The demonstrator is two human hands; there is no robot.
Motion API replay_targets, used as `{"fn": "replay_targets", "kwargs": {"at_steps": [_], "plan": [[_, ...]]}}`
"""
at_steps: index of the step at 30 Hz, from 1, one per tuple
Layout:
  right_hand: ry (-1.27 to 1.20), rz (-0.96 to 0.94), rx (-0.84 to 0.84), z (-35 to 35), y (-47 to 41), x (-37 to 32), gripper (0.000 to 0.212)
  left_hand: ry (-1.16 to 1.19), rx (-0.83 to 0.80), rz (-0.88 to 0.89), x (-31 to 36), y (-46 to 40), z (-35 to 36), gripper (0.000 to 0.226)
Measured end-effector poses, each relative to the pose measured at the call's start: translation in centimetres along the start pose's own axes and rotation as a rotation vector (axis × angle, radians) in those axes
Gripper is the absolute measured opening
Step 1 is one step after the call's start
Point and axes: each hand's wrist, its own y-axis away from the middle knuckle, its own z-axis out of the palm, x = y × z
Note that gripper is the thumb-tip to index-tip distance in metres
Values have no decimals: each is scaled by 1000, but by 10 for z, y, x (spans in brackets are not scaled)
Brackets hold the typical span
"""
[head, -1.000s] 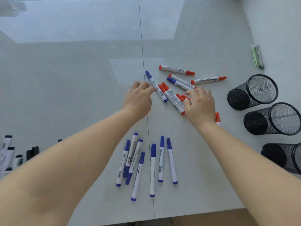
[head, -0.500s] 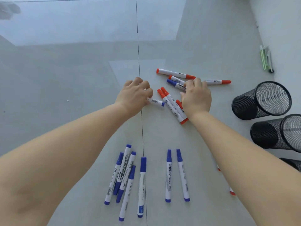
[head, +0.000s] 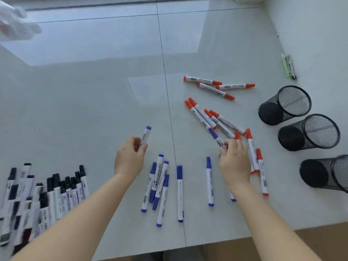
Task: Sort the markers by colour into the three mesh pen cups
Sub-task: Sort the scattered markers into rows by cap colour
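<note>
My left hand (head: 130,157) holds a blue-capped marker (head: 145,135) upright above the white table. My right hand (head: 234,161) pinches another blue-capped marker (head: 214,134) at the near end of the red pile. Several blue markers (head: 160,185) lie in a loose row below my hands. Red-capped markers (head: 209,117) lie scattered at centre right, with three more (head: 216,88) farther back. Black-capped markers (head: 47,194) are bunched at the lower left. Three black mesh pen cups lie on their sides at the right: the far cup (head: 284,105), the middle cup (head: 308,132), the near cup (head: 325,174).
A green pen and a black-tipped pen (head: 289,66) lie at the far right by the white wall. The table's (head: 94,91) front edge runs along the bottom, with brown floor beyond it. A blurred white object (head: 15,25) sits at the top left.
Both hands have drawn back toward me from the red pile, each bringing a blue marker. The view has shifted, so the black markers and all three cups show.
</note>
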Motion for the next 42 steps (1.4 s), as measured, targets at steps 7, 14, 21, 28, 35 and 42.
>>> {"fn": "replay_targets", "kwargs": {"at_steps": [7,14,21,28,35,42], "plan": [[-72,304,-12,19,63,6,19,-53,-90,-130,-41,61,8,12],[-171,283,-118,42,97,-25,25,-45,-127,-115,-50,92,12,28],[-210,143,-237,62,131,-70,44,-68,-193,-66,-59,102,6,41],[-167,65,-276,78,144,-95,53,-147,-191,-28,-80,102,-15,40],[-295,150,-125,87,156,-111,50,-204,-193,-22,-97,98,-37,43],[-64,101,-159,91,167,-127,58,-250,-220,14,-93,94,-41,51]]}}
